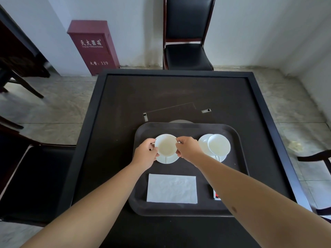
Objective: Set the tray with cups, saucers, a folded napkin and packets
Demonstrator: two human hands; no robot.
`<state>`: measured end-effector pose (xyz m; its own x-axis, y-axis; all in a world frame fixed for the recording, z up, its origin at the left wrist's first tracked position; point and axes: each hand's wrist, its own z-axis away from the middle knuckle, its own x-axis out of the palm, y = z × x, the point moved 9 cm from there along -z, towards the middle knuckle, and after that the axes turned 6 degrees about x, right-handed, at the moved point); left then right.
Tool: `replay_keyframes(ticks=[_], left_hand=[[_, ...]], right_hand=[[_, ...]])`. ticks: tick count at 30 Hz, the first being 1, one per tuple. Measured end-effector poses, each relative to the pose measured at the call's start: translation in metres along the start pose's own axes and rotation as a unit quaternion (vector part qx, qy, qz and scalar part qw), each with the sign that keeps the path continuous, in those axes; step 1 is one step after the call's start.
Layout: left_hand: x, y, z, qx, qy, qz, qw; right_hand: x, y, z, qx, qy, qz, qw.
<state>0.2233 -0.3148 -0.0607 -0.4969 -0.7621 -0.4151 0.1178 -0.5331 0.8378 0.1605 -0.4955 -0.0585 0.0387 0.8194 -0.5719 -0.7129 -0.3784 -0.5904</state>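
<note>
White walls and a gray floor go around my black table point(116, 104), which fills the middle of the frame. On it, low in the middle, sits a dark tray point(188, 127). My left hand point(146, 154) and my right hand point(187, 149) both pinch the rim of a white cup point(165, 144), one on each side, with curled fingers. That cup sits over a saucer point(167, 159) at the tray's upper left. To the right is a second cup point(218, 144) on a second saucer point(203, 144). Lower down lies a folded napkin point(172, 188). A packet point(215, 195) peeks out beside my right arm at the tray's lower right. Up top I see a chair point(187, 33) and a red box point(93, 45).
</note>
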Motion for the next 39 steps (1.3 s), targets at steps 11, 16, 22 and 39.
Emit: replay_keyframes(ticks=[11, 16, 22, 39], left_hand=[[0.005, -0.001, 0.005, 0.017, 0.003, -0.010, 1.000], [0.005, -0.002, 0.005, 0.023, 0.004, -0.026, 0.999], [0.006, 0.001, 0.009, 0.043, 0.003, -0.099, 0.994], [0.012, 0.034, 0.064, 0.200, -0.007, -0.423, 0.884]], right_hand=[[0.003, 0.000, 0.003, -0.012, 0.005, 0.008, 1.000], [0.007, 0.005, 0.004, -0.014, 0.007, 0.000, 1.000], [0.007, 0.008, 0.004, -0.005, 0.022, -0.019, 1.000], [0.005, 0.037, 0.075, -0.079, 0.069, 0.160, 0.982]])
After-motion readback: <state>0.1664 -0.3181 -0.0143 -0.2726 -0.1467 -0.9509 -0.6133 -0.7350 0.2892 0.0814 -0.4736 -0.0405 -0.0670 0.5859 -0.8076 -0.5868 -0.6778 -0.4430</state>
